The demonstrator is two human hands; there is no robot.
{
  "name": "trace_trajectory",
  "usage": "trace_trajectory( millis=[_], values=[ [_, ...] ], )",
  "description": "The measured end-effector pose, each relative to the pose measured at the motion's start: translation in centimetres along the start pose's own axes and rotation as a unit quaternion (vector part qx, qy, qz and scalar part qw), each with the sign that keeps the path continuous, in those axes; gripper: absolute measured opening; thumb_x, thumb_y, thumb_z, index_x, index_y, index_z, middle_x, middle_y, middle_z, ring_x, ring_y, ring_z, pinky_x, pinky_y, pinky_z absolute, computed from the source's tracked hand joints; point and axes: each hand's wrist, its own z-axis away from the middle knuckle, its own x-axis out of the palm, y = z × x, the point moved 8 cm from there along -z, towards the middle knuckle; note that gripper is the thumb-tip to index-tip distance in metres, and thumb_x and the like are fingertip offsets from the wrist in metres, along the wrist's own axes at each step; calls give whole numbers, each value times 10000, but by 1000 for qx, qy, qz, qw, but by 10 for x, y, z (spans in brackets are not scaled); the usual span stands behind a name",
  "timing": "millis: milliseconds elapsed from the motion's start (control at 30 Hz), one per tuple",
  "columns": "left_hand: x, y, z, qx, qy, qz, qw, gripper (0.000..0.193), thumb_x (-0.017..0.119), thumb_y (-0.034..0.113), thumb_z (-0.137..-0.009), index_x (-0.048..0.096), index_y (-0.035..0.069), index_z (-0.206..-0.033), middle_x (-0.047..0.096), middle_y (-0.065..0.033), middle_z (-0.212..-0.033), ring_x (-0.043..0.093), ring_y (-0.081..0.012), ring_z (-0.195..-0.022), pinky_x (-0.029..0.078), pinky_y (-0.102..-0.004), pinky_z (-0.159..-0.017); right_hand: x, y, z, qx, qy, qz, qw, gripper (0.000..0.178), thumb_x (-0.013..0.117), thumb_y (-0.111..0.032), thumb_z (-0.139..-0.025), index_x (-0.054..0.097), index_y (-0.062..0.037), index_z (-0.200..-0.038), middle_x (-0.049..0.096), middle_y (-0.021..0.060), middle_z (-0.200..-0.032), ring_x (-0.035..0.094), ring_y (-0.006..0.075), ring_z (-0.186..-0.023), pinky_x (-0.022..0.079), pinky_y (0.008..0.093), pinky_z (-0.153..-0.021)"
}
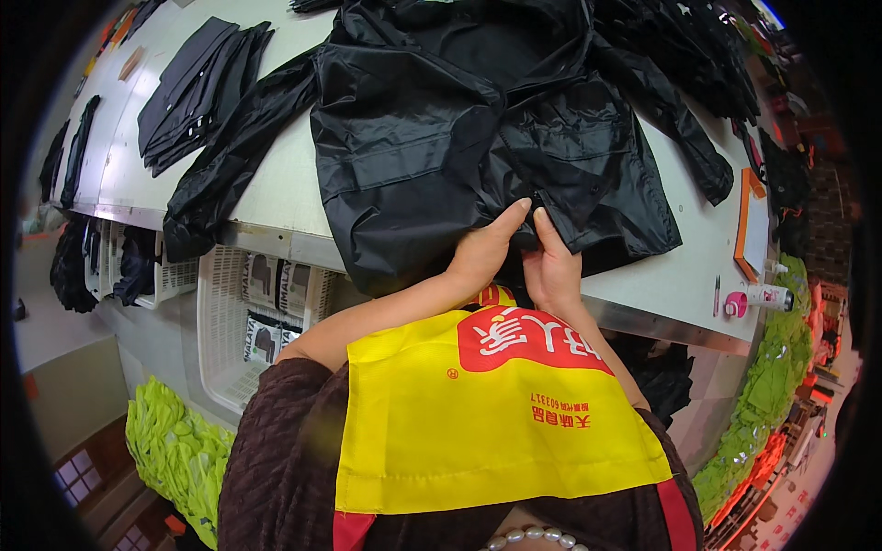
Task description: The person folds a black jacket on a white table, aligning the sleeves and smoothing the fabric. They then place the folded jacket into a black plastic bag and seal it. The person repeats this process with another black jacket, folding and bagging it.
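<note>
A black shiny jacket lies spread on the white table, front up, its sleeves out to both sides and its lower hem hanging over the near edge. At the bottom of its front opening, my left hand pinches the hem beside the zipper, thumb on top. Just to the right, my right hand grips the other front edge the same way, its thumb near the zipper's lower end. The two thumbs almost meet. Most of my fingers are hidden under the fabric, and the zipper's small parts are too dark to make out.
Folded dark garments are stacked at the left on the table. More black clothing lies far right. An orange-edged board and a white bottle rest at the right edge. White baskets with packages stand below; green garments are lower left.
</note>
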Motion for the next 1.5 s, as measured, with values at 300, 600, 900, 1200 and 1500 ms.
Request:
trace_trajectory(
  millis=[300,600,900,1200,1500],
  values=[
    [-8,-24,4,-187,-25,-104,977,298,610,240,-850,659,14,-1038,643,-64,-1014,573,-107,-903,426,-204,-791,-24,17,-7,97,19,-21,995,247,599,-71,-862,545,-85,-1103,588,43,-1044,553,164,-942,442,294,-857],
    [-2,-28,6,-225,8,113,968,155,624,185,-839,659,35,-854,653,-41,-769,603,-129,-666,468,-236,-661,-15,14,-6,91,7,-20,996,82,621,-97,-856,593,-89,-933,598,8,-843,519,97,-718,432,234,-635],
    [-2,-19,8,-213,37,108,970,150,638,191,-825,655,49,-868,645,-23,-762,592,-119,-640,453,-235,-598,6,-21,18,-111,-7,270,956,150,635,-175,-859,600,-51,-935,584,-8,-818,508,64,-698,404,213,-600],
    [2,-20,11,-261,-11,123,957,145,630,207,-824,619,65,-845,543,0,-677,485,-99,-579,384,-235,-528,-17,-7,-7,-116,-3,216,969,139,672,-153,-836,601,-40,-874,618,15,-774,487,58,-581,370,197,-497],
    [-5,-31,11,-264,-80,86,957,159,627,189,-819,636,31,-838,624,-63,-738,575,-154,-659,449,-262,-597,-14,8,3,36,-69,240,968,113,661,-155,-834,588,-69,-823,584,5,-739,502,108,-640,394,232,-578]
  ],
)
